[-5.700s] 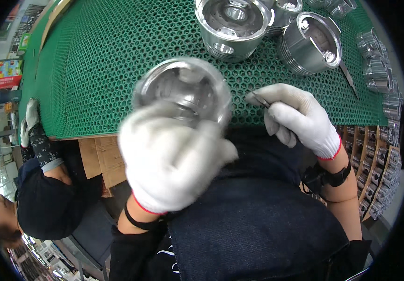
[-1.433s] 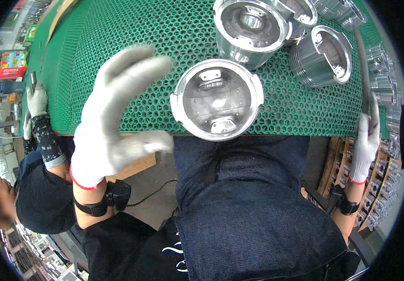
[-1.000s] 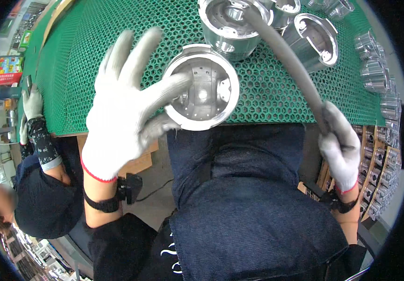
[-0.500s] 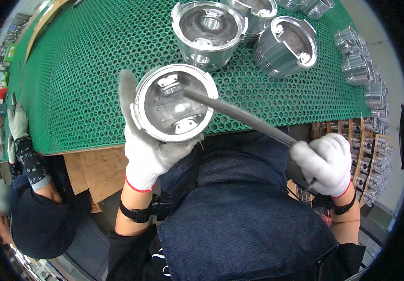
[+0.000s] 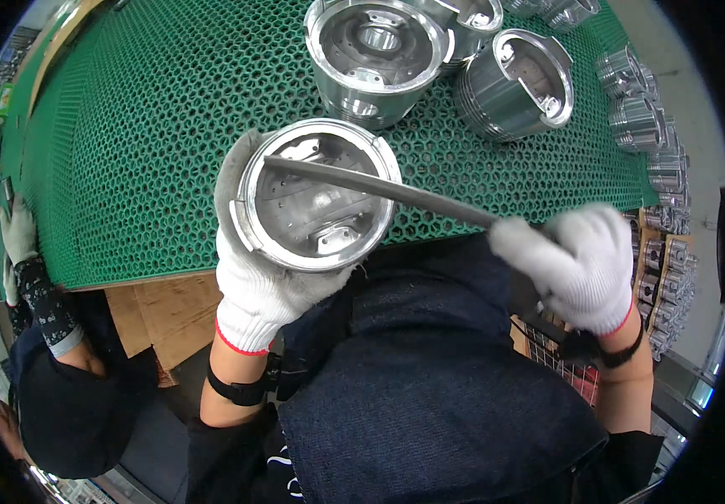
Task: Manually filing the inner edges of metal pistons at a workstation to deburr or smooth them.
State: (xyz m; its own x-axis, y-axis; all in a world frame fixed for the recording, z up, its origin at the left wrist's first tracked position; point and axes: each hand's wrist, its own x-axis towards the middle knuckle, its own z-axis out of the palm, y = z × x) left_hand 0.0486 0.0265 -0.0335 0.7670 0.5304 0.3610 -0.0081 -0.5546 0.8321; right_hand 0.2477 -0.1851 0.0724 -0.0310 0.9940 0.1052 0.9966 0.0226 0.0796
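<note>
My left hand [image 5: 257,286], in a white knit glove, grips a silver metal piston [image 5: 291,214] from the left and below. The piston's hollow open side faces up, and its edge is near the green mat. My right hand [image 5: 576,269], gloved as well and a little blurred, is closed round the end of a long grey metal file [image 5: 442,203]. From there the file slants up to the left across the piston's opening. Its far tip lies over the upper left part of the rim; contact there I cannot tell.
A green honeycomb mat [image 5: 161,160] covers the bench. Beyond my hands stand a large piston [image 5: 375,101] and a tilted piston [image 5: 501,101]. More pistons [image 5: 638,122] line the right edge, with a rack of pistons [image 5: 669,277] below. At left, a co-worker's gloved hand [image 5: 20,235] is at the bench.
The file has slid left and lies flatter, its tip moving from inside the piston to over its upper left rim. My right hand has shifted slightly left; the piston has dropped slightly.
</note>
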